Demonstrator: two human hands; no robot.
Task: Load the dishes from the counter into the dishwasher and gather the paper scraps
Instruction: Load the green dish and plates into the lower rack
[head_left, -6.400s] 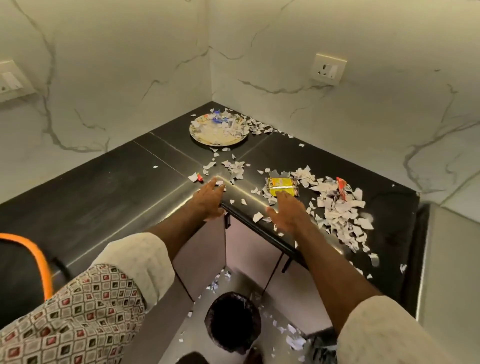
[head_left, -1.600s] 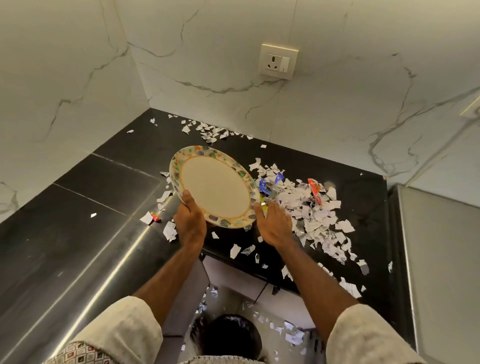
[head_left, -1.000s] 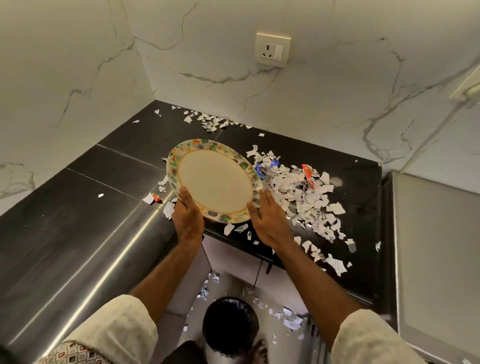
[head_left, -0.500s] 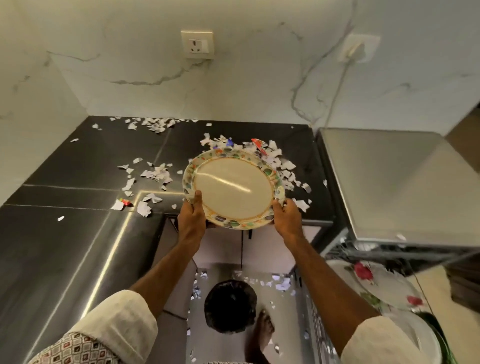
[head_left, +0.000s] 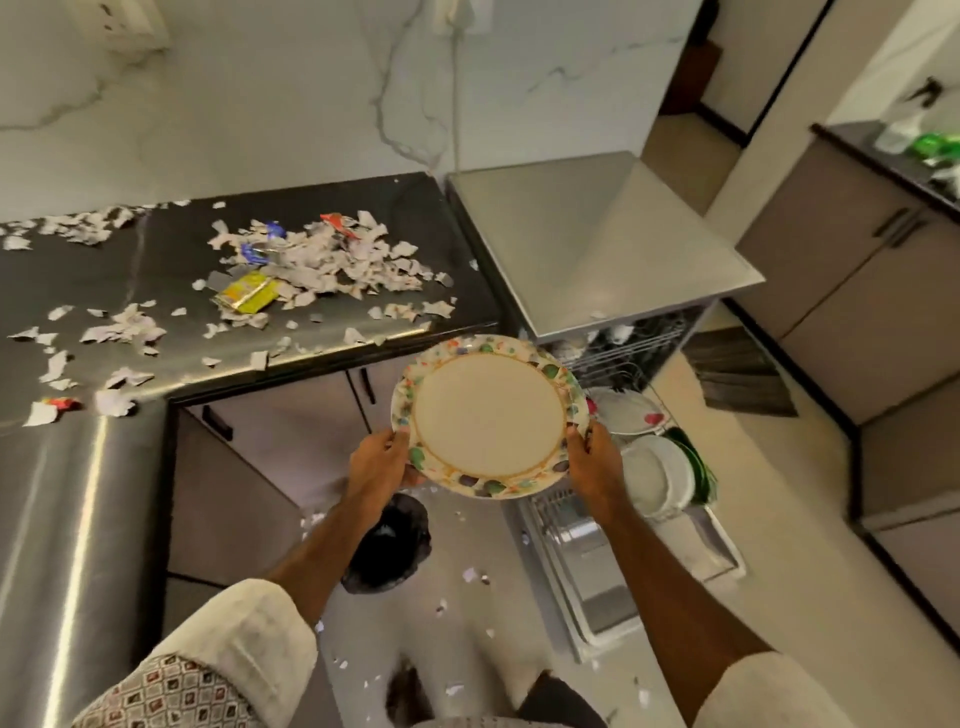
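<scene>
A round plate with a flowered rim (head_left: 488, 415) is held in the air in front of the counter edge. My left hand (head_left: 379, 460) grips its left rim and my right hand (head_left: 592, 460) grips its right rim. Below and to the right, the open dishwasher (head_left: 613, 566) has its lower rack pulled out, with several white plates (head_left: 657, 475) standing in it. Torn paper scraps (head_left: 317, 270) lie heaped on the black counter (head_left: 431, 218), with a yellow packet (head_left: 244, 293) among them.
A black-lined bin (head_left: 387, 545) stands on the floor under the counter corner, with scraps scattered around it. The dishwasher's steel top (head_left: 587, 239) adjoins the counter on the right. Grey cabinets (head_left: 857, 291) line the far right, across a floor strip.
The plate was lifted off the counter, emptied of scraps, and carried to the right. It now hangs off the counter edge near the open dishwasher rack, and my view has turned right.
</scene>
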